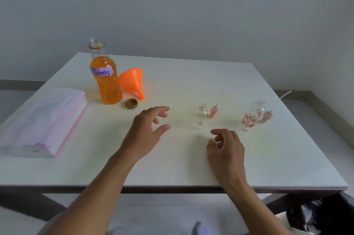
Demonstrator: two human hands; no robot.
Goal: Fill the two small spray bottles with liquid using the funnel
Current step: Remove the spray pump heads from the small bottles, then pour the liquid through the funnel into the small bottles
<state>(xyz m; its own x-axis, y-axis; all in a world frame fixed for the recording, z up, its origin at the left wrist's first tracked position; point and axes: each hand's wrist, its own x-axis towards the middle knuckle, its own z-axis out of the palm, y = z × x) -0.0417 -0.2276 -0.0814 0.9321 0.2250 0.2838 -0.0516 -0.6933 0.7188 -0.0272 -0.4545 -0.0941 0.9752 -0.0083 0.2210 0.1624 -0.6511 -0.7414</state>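
My right grip (226, 146) hovers over the tabletop (172, 167), fingers loosely curled, holding nothing; my left grip (147, 129) is spread wide, also empty. Beyond stand the clear spray bottle (201, 114) and the flowered spray bottle (252, 115) (both uncapped). Farther left, the funnel (132, 81) lies beside the orange-liquid bottle (106, 81).

Left on the table (191, 167): tissue pack (42, 119), then liquid bottle (106, 79), funnel (132, 81) just right, cap (131, 103) in front. Right: smaller spray bottle (201, 114), larger spray bottle (252, 115) beyond, a pump head (213, 112) just right of each.
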